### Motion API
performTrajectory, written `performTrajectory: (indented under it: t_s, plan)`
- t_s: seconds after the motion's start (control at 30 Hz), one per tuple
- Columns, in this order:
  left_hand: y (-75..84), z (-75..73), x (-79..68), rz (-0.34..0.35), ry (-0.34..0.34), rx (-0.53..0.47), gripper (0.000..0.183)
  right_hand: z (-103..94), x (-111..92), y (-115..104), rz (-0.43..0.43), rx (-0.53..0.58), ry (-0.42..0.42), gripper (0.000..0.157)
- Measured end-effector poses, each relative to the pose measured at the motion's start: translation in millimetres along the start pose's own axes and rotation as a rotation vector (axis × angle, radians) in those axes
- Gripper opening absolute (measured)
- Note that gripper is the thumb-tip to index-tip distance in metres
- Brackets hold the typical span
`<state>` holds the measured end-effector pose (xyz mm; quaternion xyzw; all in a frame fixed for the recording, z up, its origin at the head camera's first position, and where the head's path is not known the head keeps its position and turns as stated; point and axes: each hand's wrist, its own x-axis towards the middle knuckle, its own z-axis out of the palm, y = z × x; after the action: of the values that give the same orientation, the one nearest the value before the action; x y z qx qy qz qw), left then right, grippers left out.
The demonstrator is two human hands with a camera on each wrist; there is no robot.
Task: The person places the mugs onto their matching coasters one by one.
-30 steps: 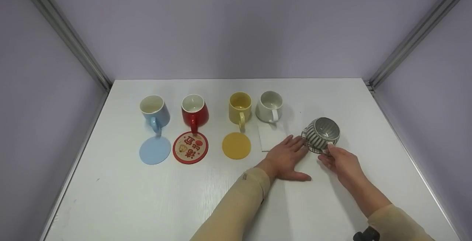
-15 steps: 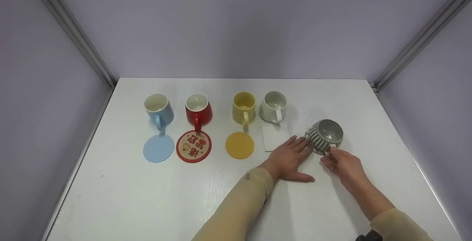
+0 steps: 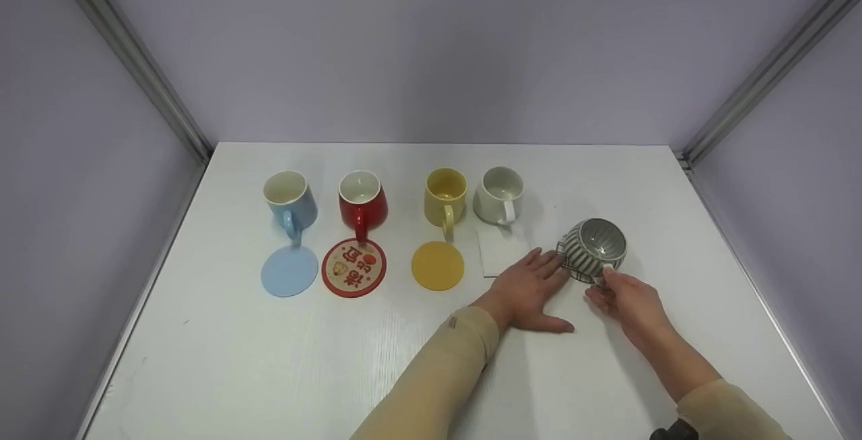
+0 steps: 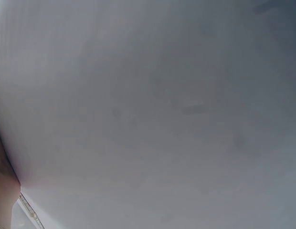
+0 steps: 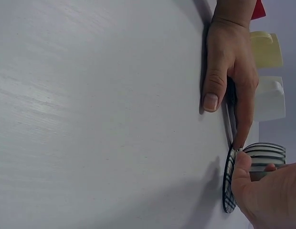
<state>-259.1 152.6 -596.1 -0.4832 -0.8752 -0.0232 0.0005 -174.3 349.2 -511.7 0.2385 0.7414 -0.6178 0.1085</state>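
At the table's right side, my right hand [image 3: 630, 302] pinches the handle of a grey-and-white striped cup [image 3: 584, 253]. Under the cup lies a round checked coaster [image 5: 229, 186], its edge showing at the left and front in the head view. My left hand [image 3: 532, 292] rests palm down on the table, fingers straight and thumb spread out, with its fingertips right at the coaster's left edge. From the right wrist view, the cup's dark bands and the coaster's black-and-white checks show beside the right thumb. The left wrist view is mostly the blurred pale tabletop.
Along the back stand a blue mug [image 3: 289, 201], a red mug [image 3: 363, 205], a yellow mug [image 3: 444, 197] and a white mug [image 3: 497, 197]. Before them lie a blue coaster [image 3: 289, 271], a red patterned coaster [image 3: 354, 267], a yellow coaster [image 3: 438, 265] and a white square coaster [image 3: 502, 251].
The head view has shifted slightly, so everything appears a little further right. Both hands, the striped cup and the coasters keep their places relative to the table.
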Motion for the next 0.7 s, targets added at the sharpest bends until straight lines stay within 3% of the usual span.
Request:
performTrajectory:
  t_s: [0.7]
  plan:
    - [-0.4,1.4,-0.1,0.014,0.023,-0.004,0.111,1.8,-2.6,-3.2,0.018,-0.042,0.018,0.053]
